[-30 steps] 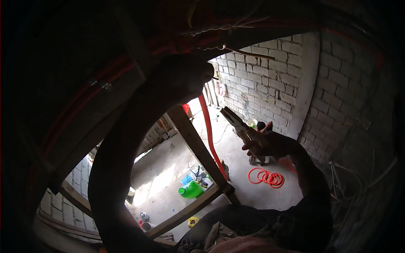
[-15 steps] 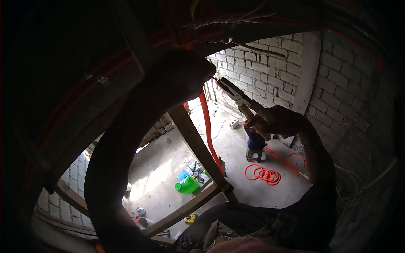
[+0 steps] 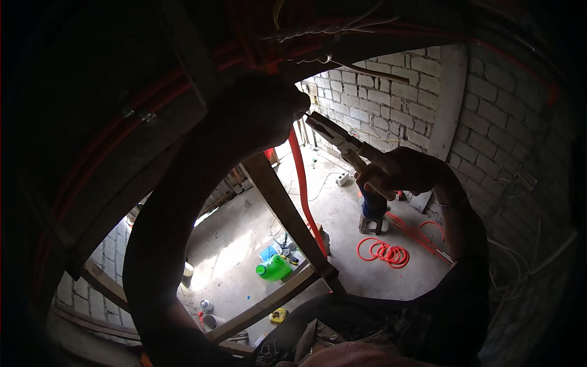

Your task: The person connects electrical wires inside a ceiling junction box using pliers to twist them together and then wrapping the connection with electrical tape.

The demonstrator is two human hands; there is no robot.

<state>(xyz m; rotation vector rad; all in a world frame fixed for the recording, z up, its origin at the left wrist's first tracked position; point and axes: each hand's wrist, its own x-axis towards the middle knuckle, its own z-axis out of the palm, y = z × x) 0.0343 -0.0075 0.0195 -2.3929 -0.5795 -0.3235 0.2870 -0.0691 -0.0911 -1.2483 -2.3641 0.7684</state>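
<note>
My left hand is raised to the dark ceiling beams, a black silhouette beside white wires and red conduits; its grip is hidden in shadow. My right hand holds a pair of pliers by the handles. The jaws point up and left and nearly touch my left hand. A red conduit hangs down from just below the two hands toward the floor.
Wooden scaffold planks cross below me. On the concrete floor far below lie a green jug, an orange coil of conduit and small cans. A person in blue sits on a stool by the brick wall.
My right hand has lifted the pliers up and left, closer to my left hand. The left arm stays raised at the ceiling.
</note>
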